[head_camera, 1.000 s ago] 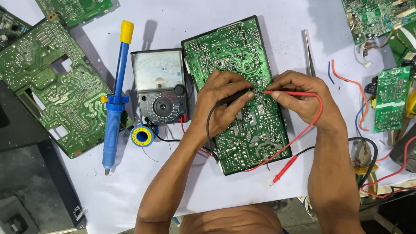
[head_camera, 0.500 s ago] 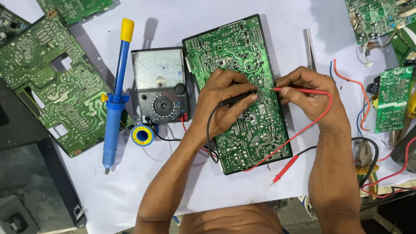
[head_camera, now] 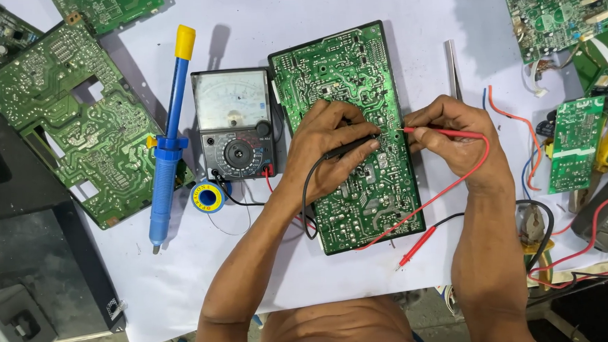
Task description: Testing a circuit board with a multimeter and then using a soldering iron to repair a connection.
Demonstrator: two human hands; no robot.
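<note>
A green circuit board [head_camera: 333, 72] lies solder side up on the white sheet, in the middle of the view. My left hand [head_camera: 327, 149] rests on it and pinches a black test probe [head_camera: 351, 148], tip pointing right onto the board. My right hand [head_camera: 451, 132] grips a red test probe [head_camera: 430, 131] whose tip touches the board's right part. The two tips stand close together. Red and black leads run back to an analogue multimeter [head_camera: 234, 122] just left of the board.
A blue and yellow desoldering pump [head_camera: 170, 140] and a solder reel [head_camera: 208, 197] lie left of the meter. A larger green board [head_camera: 72, 121] is at far left. Tweezers [head_camera: 454, 69], a small green board [head_camera: 569, 143], more boards and loose wires crowd the right edge.
Both hands have stayed on the board; the right hand with the red probe has shifted slightly, and the view has drifted a little.
</note>
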